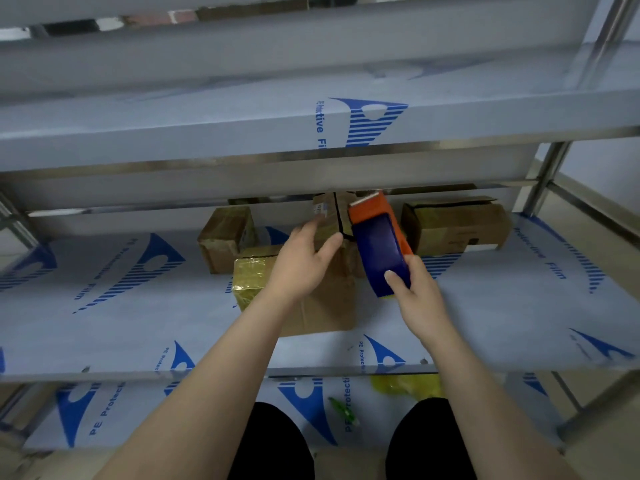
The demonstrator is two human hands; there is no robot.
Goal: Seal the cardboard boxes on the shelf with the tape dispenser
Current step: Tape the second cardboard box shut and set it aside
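Note:
A tall cardboard box (329,306) stands in the middle of the shelf (121,323), its left side wrapped in yellowish tape. My left hand (303,261) lies flat on its top, fingers straight, pressing the flaps near a dark seam. My right hand (414,292) grips the lower end of the tape dispenser (379,244), which has an orange body and a blue tape roll. The dispenser's head points up and away, over the box's far top edge.
A smaller taped box (225,240) sits behind to the left and a wider box (457,225) lies at the back right. An upper shelf (242,133) hangs low above. A yellow bag (405,384) and a green object (343,408) lie on the lower shelf.

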